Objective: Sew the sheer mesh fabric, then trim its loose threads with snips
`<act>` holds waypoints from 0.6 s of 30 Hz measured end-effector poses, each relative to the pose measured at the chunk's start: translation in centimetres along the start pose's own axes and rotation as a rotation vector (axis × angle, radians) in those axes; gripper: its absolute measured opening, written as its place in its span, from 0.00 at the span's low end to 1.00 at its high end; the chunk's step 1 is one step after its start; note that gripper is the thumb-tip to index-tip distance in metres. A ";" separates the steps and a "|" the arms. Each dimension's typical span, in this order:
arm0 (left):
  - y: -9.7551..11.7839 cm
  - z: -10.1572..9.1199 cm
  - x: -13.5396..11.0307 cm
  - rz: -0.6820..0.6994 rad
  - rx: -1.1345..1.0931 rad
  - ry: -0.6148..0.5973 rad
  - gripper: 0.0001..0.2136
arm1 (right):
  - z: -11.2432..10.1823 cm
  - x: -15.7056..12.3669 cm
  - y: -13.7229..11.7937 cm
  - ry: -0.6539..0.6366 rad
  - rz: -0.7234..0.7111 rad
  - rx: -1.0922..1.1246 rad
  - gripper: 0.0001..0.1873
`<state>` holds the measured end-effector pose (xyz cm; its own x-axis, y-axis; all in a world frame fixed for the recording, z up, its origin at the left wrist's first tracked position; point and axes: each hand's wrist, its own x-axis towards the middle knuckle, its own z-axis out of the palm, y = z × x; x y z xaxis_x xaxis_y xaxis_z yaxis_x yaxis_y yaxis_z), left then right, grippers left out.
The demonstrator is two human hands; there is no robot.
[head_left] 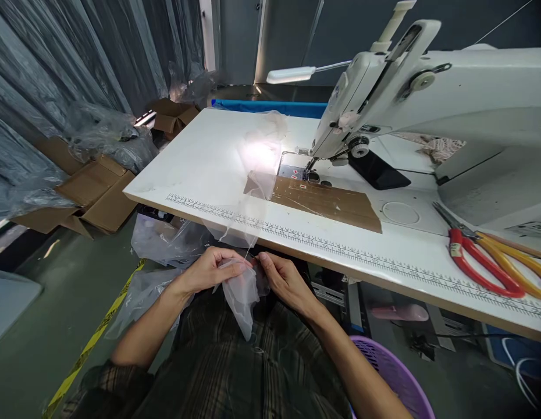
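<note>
From my remote station, saw white surface (196, 154) with sewing machine (471, 81) standing on it. From there, sheer white fabric (242, 294) trailed over front edge, bunched end before torso. Grip of left hand (220, 269) pinched fabric; grip of right hand (284, 282) pinched it just beside. Presser foot (311, 173) stood apart from fabric. I judged handwork under way, unfinished; finished seams, couldn't tell.
</note>
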<state>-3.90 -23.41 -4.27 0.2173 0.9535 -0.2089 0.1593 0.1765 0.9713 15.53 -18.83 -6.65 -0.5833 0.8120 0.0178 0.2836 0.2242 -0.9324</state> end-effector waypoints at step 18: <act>-0.6 0.3 0.6 -0.019 -0.097 0.019 0.13 | 1.1 -0.4 0.1 -0.014 -0.062 0.013 0.26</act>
<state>-3.60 -22.99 -5.05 0.1966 0.9540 -0.2264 0.0691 0.2168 0.9738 14.97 -19.72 -7.15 -0.6099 0.7893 0.0707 0.2369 0.2667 -0.9342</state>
